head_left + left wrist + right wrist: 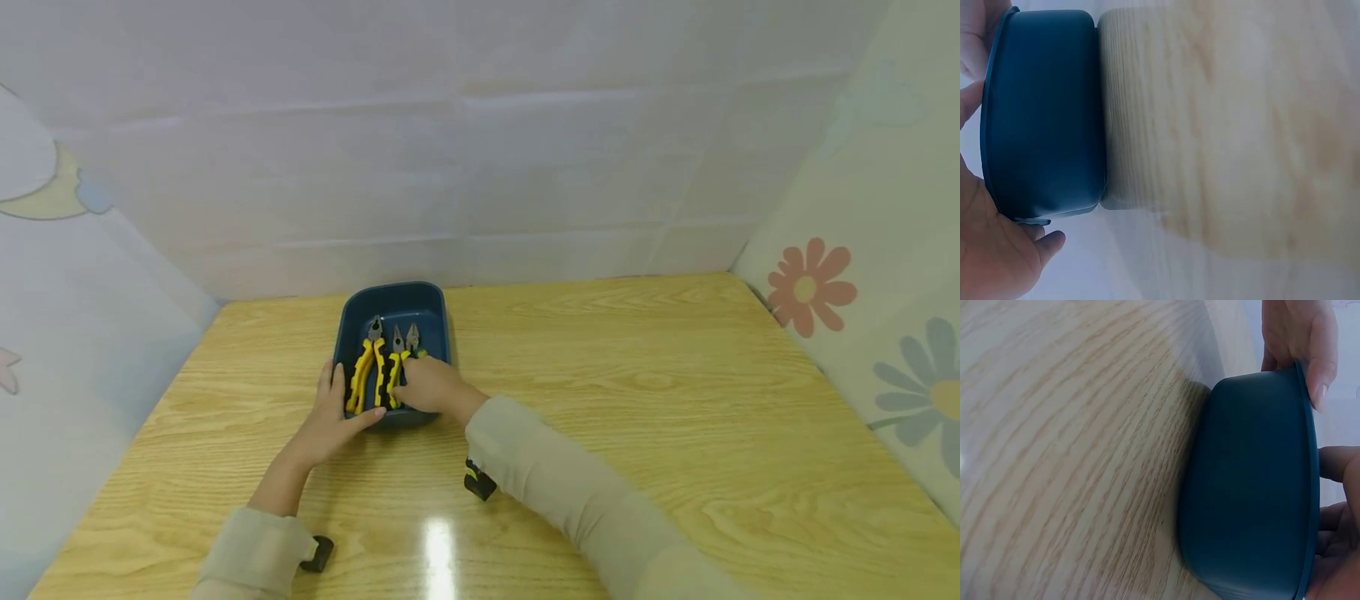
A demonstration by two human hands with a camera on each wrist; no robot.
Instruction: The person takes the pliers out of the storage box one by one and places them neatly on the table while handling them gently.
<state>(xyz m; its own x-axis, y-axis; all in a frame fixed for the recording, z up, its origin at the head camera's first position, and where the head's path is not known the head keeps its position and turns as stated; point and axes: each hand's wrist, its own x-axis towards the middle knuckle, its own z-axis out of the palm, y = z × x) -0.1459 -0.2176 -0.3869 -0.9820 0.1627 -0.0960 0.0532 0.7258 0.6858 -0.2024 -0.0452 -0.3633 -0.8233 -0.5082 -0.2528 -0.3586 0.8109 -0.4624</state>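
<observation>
A dark blue plastic bin (390,293) holds three pliers with grey jaws. The left pliers (362,377) and the middle pliers (394,367) have yellow-and-black handles. My left hand (330,421) grips the bin's near left corner, thumb over the front rim and fingers along the side. The left wrist view also shows this hand (997,256) at the bin's end. My right hand (431,385) reaches over the front right rim, fingers curled down around the handles of the right pliers (412,336), which it mostly hides. In the right wrist view, its fingers (1335,531) are bent just beyond the rim.
The bin stands on a wood-grain table (637,375), near its back edge and left of centre. Behind it rises a pale, creased backdrop (465,167). Flower-patterned panels (862,292) flank the table. A dark strap piece (480,481) hangs at the right cuff.
</observation>
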